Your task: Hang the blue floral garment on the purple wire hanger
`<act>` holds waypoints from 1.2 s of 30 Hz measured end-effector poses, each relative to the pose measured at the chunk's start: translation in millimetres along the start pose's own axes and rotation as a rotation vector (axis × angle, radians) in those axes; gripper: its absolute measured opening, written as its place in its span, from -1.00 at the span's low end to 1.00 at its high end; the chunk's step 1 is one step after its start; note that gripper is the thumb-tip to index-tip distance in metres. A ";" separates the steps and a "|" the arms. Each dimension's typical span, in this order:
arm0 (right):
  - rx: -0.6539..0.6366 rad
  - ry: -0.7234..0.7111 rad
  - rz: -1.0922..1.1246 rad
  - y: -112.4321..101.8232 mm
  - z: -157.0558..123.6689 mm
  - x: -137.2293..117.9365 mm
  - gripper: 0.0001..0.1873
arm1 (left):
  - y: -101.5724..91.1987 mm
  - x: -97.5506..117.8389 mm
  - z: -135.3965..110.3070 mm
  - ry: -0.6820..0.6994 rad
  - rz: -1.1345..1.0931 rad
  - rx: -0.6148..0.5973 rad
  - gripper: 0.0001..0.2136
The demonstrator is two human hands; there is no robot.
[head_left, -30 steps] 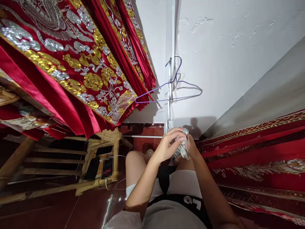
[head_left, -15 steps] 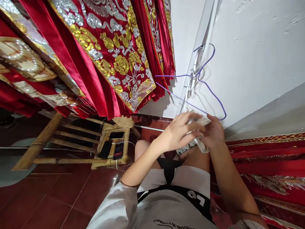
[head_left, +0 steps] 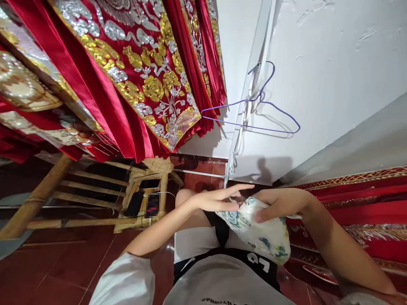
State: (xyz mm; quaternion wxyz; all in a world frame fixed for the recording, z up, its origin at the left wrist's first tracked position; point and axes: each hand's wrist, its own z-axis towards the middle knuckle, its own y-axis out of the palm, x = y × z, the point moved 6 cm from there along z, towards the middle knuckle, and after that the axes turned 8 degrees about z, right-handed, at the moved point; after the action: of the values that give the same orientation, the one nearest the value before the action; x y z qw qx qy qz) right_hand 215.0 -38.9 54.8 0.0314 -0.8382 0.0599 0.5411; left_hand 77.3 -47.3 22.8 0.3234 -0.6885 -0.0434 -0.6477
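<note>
A white cloth piece with a blue, green and yellow floral print [head_left: 257,231] hangs over my lap. My right hand [head_left: 280,203] grips its upper part, the thumb pressed on top and the other fingers hidden behind. At the cloth's upper left corner, my left hand [head_left: 219,200] pinches the edge near the thumb, while one finger points out straight. Whether the cloth is a whole garment I cannot tell, as it is bunched. Beyond my hands, a bare purple wire hanger [head_left: 254,127] hangs from a white metal rail [head_left: 254,72] by the wall.
Red embroidered hangings with gold and silver sequins [head_left: 154,87] fill the upper left. Below them stands a bamboo chair [head_left: 92,184], beside a small bamboo stand with phones [head_left: 152,205] and a cable. More red trimmed fabric [head_left: 378,216] lies along the right side.
Both hands have come down and away from the hanger, bringing the floral cloth toward my lap, where it is more spread out. The hanger has swung to hang level.
</note>
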 end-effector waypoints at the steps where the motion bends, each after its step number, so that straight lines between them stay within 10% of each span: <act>1: 0.036 -0.019 -0.090 -5.8 -0.2 -5.6 -0.59 | 0.8 2.5 1.6 0.011 0.003 0.025 -0.44; 5: 0.351 -0.080 -0.256 -37.5 -13.3 -31.6 -0.66 | -18.2 5.0 13.5 0.055 0.102 0.238 -0.69; 9: 0.926 -0.314 -0.264 -88.2 -48.6 -51.5 -0.78 | -66.7 -9.4 1.9 -0.088 0.079 0.470 -0.65; 13: 1.339 -0.499 -0.248 -140.2 -55.0 -37.7 -0.58 | -104.3 -8.2 -27.9 -0.370 0.294 0.428 -0.58; 20: 1.262 -0.312 -0.283 -182.9 15.9 13.1 -0.51 | -123.1 -10.1 -51.2 -0.839 1.020 0.215 -0.65; 25: 1.503 -0.234 -0.448 -173.0 -30.6 23.5 -0.68 | -143.8 -25.2 -58.8 -0.992 1.138 0.309 -0.68; 31: 1.499 -0.264 -0.520 -146.5 -73.9 15.0 -0.74 | -171.5 7.0 -33.2 -0.498 0.844 0.834 -0.60; 36: 1.366 -0.269 -0.482 -124.1 -55.8 8.5 -0.72 | -174.9 28.0 18.2 -0.139 0.683 0.848 -0.61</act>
State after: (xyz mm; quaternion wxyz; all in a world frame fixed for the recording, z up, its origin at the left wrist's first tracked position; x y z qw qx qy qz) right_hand 285.5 77.0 68.6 0.6716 -0.5482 0.1933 0.4594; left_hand 13.6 89.5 117.4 0.7607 -0.5141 -0.0960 -0.3845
